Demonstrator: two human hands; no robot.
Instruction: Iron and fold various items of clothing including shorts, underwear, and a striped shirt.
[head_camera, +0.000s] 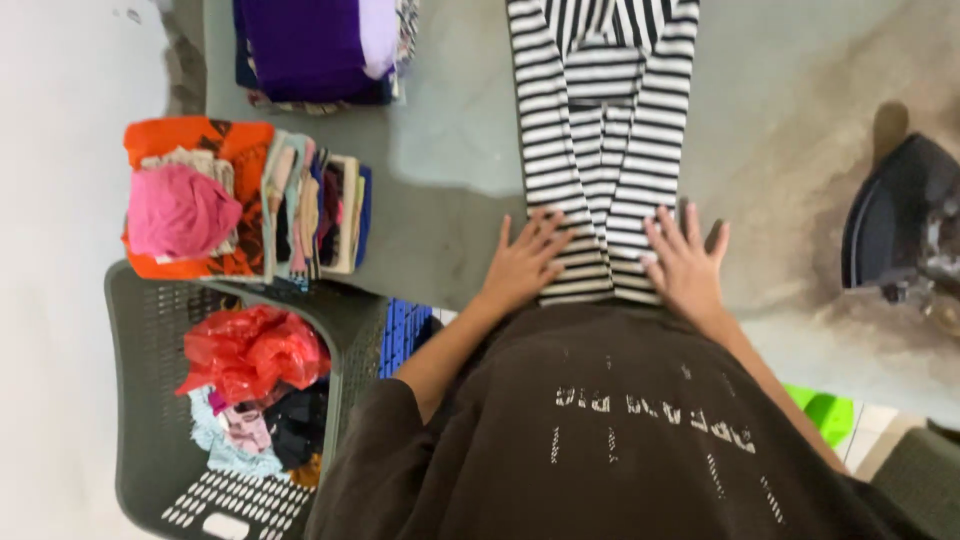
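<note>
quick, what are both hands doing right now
Left hand: open, flat on the striped garment.
Right hand: open, fingers spread, pressing the same garment.

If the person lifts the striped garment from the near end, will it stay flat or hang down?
The striped garment is probably floppy: it lies folded in flat layers under the left hand and right hand, so it would likely droop and unfold. It looks thin, so probably light. On the smooth table it may slide easily.

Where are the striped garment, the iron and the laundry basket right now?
striped garment (600, 130): head view, on the folded middle of the cloth.
iron (895, 215): head view, on its dark body.
laundry basket (145, 400): head view, on its left wall.
</note>
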